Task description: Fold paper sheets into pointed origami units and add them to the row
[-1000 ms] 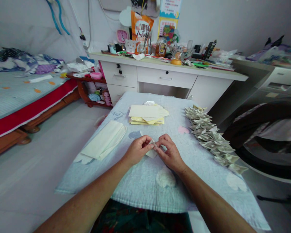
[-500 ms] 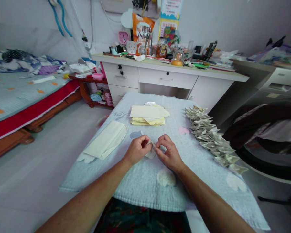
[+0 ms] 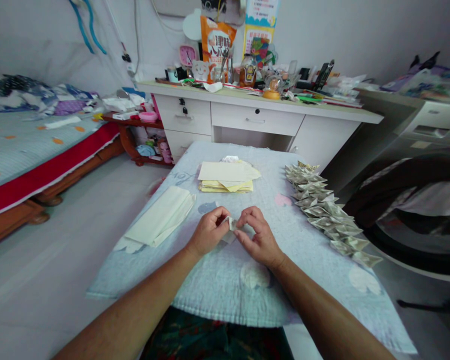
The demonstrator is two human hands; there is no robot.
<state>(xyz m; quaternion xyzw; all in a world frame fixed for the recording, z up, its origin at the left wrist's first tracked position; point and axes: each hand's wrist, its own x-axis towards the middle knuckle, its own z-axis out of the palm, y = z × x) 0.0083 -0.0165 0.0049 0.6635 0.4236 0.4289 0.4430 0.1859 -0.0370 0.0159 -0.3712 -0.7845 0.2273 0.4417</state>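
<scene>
Between my hands is a small piece of folded pale paper (image 3: pixel 230 235), over the middle of the cloth-covered table (image 3: pixel 210 295). My left hand (image 3: pixel 210 230) pinches its left side between thumb and fingers. On the other side, my right hand (image 3: pixel 258 235) has thumb and forefinger closed at the paper's right edge, the other fingers curled. Part of the paper is hidden behind the fingers. Beyond the hands lies a stack of cream and yellow paper sheets (image 3: pixel 225 172). A flat pile of pale paper (image 3: pixel 161 216) rests to the left. Several pointed folded-paper pieces (image 3: pixel 322 210) stand nested in rows at right.
A white desk (image 3: pixel 257 115) with jars, an orange bag (image 3: pixel 215 45) and clutter stands behind the table. On the left is a bed (image 3: pixel 33 135) beside a small red-brown shelf (image 3: pixel 127 135). A front-loading washing machine (image 3: pixel 431 130) with its door open stands at right.
The right fingers have shifted on the paper, and more of its pale folded top shows between the hands. The whole view has moved slightly.
</scene>
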